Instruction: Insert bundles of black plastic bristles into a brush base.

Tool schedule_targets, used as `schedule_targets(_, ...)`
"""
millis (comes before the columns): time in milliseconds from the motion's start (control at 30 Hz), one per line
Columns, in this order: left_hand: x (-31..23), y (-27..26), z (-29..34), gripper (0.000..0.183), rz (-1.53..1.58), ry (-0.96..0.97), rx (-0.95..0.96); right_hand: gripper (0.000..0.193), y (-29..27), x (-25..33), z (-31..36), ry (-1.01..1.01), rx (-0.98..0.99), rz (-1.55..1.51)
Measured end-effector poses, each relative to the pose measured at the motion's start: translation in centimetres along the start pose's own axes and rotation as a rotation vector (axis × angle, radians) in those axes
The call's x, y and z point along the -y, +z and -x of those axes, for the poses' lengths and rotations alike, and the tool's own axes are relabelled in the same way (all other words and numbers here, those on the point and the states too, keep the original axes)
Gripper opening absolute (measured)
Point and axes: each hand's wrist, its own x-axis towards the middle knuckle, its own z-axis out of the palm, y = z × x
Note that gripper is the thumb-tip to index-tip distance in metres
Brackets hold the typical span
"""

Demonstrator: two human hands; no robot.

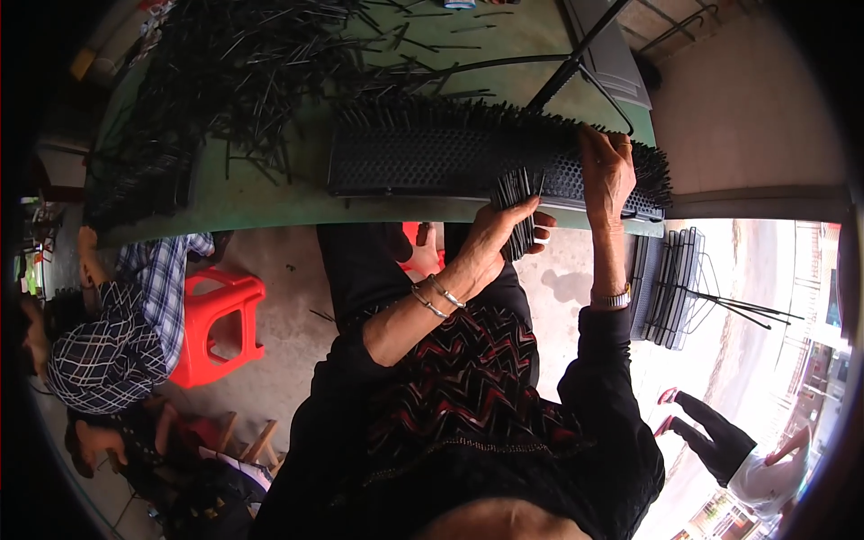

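Note:
A long black perforated board (423, 160) lies along the near edge of a green table. Thin black sticks (468, 114) stand in dense rows along its far side and right end. My left hand (493, 232) is closed around a bundle of short black sticks (516, 202), held at the board's near edge. My right hand (608, 175) reaches over the board's right part. Its fingertips are pinched together among the standing sticks; whatever lies between them is too small to make out.
A big heap of loose black sticks (243, 72) covers the left of the green table (270, 200). Behind the board rises a black metal rod frame (569, 67). Stacked black racks (670, 288) stand at right. A red stool (219, 328) and other people are at left.

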Motion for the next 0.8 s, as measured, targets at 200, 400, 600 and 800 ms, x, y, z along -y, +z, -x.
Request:
schedule_targets(200, -0.2, 0.3, 0.6, 0.025, -0.052, 0.016, 0.002, 0.022, 0.0, 0.3, -0.7, -0.049, 0.034, 0.178)
schedule_targets(400, -0.2, 0.3, 1.3, 0.026, -0.11, 0.066, 0.004, 0.022, -0.6, 0.9, -0.7, -0.132, 0.087, 0.229)
schedule_targets(600, -0.5, 0.3, 1.3, 0.025, -0.122, 0.077, -0.011, 0.025, -1.3, 1.2, 0.6, -0.034, 0.025, 0.186)
schedule_targets(800, -0.4, 0.2, 1.7, 0.025, -0.205, 0.115, -0.019, 0.021, -5.0, 4.5, 2.9, 0.322, 0.657, -0.682)
